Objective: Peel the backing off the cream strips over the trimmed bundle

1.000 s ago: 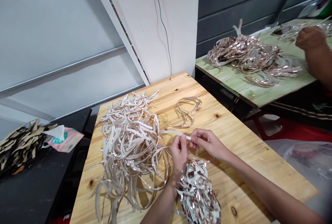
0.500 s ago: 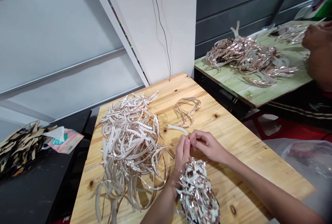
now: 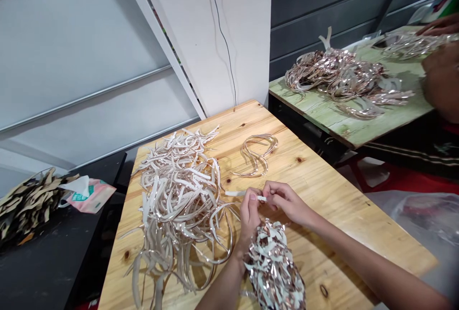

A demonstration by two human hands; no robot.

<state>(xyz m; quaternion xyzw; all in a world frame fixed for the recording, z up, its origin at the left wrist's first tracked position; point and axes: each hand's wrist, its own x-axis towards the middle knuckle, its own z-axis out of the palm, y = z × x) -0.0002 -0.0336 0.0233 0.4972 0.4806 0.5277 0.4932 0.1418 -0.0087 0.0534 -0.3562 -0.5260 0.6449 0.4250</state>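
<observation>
1. White strip (image 3: 235, 193) above the wooden table (image 3: 319, 181), held between the two hands; the left hand (image 3: 251, 209) pinches it between thumb and finger, one end reaching out leftward, and the right hand (image 3: 287, 202) has its fingertips drawn narrow at the other, short end
2. Shiny bundle (image 3: 276, 267) of pale and copper-coloured pieces at the near side, beside the left forearm
3. Strip pile (image 3: 179, 195), loose and tangled, along the table's left side, some ends near its left edge
4. Plastic bag (image 3: 426, 214), see-through, beyond the right edge; something reddish shows dimly in it, too blurred to name
5. Thin looped strands (image 3: 263, 157) past the hands, with bare wood from there to the far corner and along the right edge
6. Dark table (image 3: 36, 271) at left, bearing a tissue pack (image 3: 93, 197) with a white tissue standing out of its opening, next to a dark-and-tan heap (image 3: 32, 204)
7. Green table (image 3: 330, 114) farther right, its near edge apart from the wooden one; it carries a metallic heap (image 3: 344, 78), and another person's hand (image 3: 442, 25) is at more strips behind
</observation>
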